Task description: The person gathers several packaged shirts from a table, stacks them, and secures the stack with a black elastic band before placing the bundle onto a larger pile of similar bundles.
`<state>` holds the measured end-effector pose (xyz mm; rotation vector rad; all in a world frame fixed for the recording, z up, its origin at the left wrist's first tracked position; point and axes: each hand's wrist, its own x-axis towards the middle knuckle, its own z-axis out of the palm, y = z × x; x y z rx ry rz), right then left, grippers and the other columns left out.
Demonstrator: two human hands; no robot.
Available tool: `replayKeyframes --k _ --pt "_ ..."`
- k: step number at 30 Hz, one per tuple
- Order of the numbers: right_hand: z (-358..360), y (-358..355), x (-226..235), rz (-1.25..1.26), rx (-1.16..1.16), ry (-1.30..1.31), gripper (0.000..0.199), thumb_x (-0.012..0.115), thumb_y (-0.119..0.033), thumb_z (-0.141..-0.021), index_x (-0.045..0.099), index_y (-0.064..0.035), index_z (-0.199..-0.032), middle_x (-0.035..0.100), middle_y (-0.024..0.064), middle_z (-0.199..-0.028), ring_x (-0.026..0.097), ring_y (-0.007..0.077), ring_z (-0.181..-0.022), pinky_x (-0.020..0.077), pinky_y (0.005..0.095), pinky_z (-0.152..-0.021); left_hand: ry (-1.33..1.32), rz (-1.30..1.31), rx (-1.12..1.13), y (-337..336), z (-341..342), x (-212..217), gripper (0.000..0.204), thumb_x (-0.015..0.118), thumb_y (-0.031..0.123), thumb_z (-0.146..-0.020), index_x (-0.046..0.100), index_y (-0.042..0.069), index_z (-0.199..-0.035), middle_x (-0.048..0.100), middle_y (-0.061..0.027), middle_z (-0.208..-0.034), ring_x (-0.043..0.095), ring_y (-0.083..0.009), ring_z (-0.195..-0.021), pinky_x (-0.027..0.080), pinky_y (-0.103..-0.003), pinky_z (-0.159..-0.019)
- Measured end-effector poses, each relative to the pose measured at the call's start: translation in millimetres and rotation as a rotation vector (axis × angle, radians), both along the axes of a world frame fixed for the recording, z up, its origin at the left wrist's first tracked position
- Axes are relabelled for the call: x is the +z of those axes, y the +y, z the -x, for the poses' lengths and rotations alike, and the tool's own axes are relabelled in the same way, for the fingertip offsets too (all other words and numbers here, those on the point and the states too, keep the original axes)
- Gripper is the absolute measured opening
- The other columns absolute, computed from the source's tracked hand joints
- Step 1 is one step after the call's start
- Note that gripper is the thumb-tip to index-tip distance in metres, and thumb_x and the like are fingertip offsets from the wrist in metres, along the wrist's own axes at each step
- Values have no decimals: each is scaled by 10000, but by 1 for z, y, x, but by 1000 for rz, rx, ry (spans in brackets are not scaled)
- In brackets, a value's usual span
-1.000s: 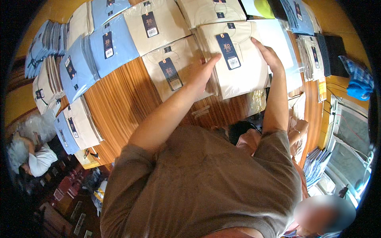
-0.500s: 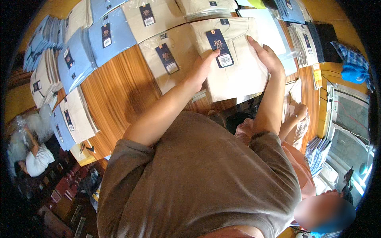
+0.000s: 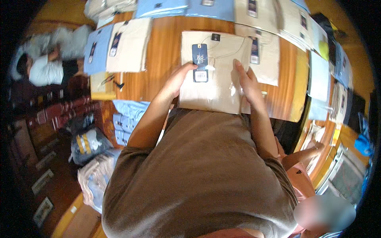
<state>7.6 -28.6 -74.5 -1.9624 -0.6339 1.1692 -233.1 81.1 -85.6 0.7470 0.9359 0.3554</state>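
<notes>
A folded beige shirt (image 3: 216, 85) in a clear plastic bag, with a dark blue hang tag (image 3: 200, 62), lies on the wooden table (image 3: 166, 51) just in front of my body. My left hand (image 3: 179, 79) rests on its left edge beside the tag, fingers curled against the bag. My right hand (image 3: 247, 81) lies flat on the right part of the pack, fingers stretched out. Another beige pack (image 3: 266, 55) sits partly under it on the right.
More bagged shirts line the table: a light blue one (image 3: 94, 49) and a beige one (image 3: 129, 45) at the left, blue ones (image 3: 186, 8) along the far edge. A person (image 3: 47, 69) in white lies at far left. Bags of clothes (image 3: 89, 144) sit on the floor.
The beige pack has come from farther out on the table toward my body, both hands with it. The view has tilted, so the table now looks closer.
</notes>
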Motion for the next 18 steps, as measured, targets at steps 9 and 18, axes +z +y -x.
replayKeyframes --k 9,18 --pt "33 71 -48 18 122 -191 891 553 -674 -988 544 101 -1429 642 254 -1361 594 321 -1288 418 370 -1121 -61 -53 81 44 52 -36 431 675 345 -930 688 -5 -1180 739 -156 -1051 726 -242 -901 582 -377 -829" --pt "28 30 -52 -66 -40 -434 829 760 -514 -934 475 103 -1407 631 258 -1275 642 287 -1071 542 367 -884 -51 -787 -21 69 274 17 563 703 349 -964 588 -8 -1383 703 -135 -1259 692 -256 -1141 552 -414 -1005"
